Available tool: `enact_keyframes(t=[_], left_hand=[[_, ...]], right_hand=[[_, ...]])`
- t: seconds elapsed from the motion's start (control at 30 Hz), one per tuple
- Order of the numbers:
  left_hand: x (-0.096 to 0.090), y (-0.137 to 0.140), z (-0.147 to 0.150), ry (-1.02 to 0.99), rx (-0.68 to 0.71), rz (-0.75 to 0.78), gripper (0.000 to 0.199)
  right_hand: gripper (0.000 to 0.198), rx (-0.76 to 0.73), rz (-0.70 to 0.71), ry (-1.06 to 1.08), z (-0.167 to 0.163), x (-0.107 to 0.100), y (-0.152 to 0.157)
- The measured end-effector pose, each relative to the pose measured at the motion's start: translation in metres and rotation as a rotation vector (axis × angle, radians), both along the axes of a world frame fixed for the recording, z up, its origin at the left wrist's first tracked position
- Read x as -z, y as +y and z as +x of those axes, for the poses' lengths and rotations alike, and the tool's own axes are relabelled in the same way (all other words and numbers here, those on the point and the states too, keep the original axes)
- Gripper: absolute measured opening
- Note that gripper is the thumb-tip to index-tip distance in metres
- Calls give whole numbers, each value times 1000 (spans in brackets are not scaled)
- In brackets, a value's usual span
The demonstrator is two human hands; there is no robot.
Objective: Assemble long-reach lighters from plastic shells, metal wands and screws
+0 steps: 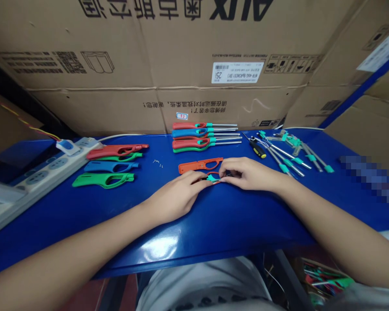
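My left hand (178, 196) has thumb and fingers closed on a red lighter shell half, most of it hidden under them. A teal trigger piece (211, 177) shows in the shell's opening. From the other side, my right hand (246, 173) pinches the same part, its fingertips close to the trigger piece. Just behind both hands lies an orange lighter shell half (197, 165), its inner side facing up and its right end near my right fingers. A few small screws (158, 163) are scattered on the blue table to the left.
Several lighters with metal tubes (194, 144) lie stacked at the back. Coloured lighter shells (105, 166) lie at left beside a power strip (40, 175). A screwdriver (258, 149) and metal tubes with teal pieces (288, 162) are at right. Cardboard (116, 103) stands behind the table (132, 242).
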State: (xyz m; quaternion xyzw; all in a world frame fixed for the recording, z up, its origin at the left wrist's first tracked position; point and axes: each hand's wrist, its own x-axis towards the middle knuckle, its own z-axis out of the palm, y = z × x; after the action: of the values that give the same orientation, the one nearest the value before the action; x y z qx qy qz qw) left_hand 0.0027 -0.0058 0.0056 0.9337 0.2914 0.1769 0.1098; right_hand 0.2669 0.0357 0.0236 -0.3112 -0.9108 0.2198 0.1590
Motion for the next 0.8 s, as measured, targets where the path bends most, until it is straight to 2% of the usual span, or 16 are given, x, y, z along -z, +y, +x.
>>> enact_keyframes(t=[0.47,0.8], left_hand=[[1,2,1,-43,27,-18,38],[5,3,1,-44,27,62,36]], right_hand=[[11,17,36,-52,-3,3,0],[14,12,87,-69,-4,0,-3]])
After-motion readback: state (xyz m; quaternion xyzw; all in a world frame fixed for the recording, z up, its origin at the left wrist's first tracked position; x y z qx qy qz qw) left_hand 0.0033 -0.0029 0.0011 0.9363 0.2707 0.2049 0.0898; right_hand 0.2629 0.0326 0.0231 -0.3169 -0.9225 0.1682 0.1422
